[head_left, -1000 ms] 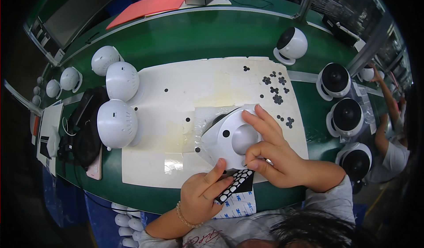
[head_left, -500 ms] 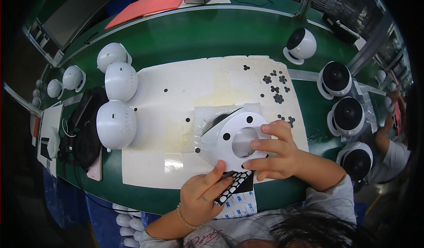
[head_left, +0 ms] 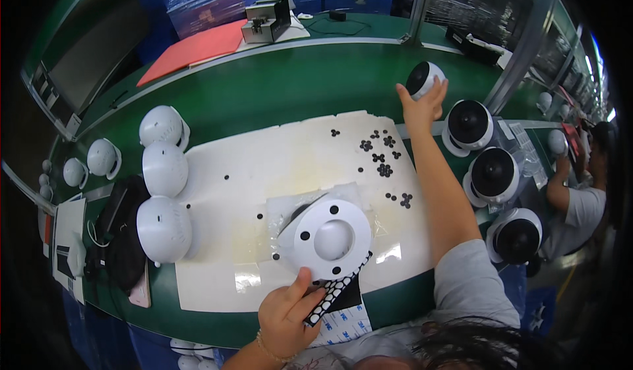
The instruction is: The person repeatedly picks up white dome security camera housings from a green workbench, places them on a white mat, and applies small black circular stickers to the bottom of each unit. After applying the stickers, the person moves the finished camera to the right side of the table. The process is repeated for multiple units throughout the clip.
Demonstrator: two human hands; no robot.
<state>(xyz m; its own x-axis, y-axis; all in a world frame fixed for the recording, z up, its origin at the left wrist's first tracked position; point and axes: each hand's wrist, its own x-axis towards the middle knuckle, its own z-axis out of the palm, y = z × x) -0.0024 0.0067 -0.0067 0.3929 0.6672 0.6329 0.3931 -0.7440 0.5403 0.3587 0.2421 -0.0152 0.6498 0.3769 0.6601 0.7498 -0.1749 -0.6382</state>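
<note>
At left, 3 white rounded plastic housings [head_left: 165, 169] stand in a row. The left hand [head_left: 290, 309] pinches a black strip with white round spots [head_left: 339, 291]; 1 finger extends to the lower rim of a white ring-shaped plastic base with black dots [head_left: 356, 238], tilted on clear plastic wrap [head_left: 280, 213]. The right hand's [head_left: 425, 103] thumb and fingers spread around a white ball with a black face [head_left: 420, 78]; I cannot tell whether they grip it.
</note>
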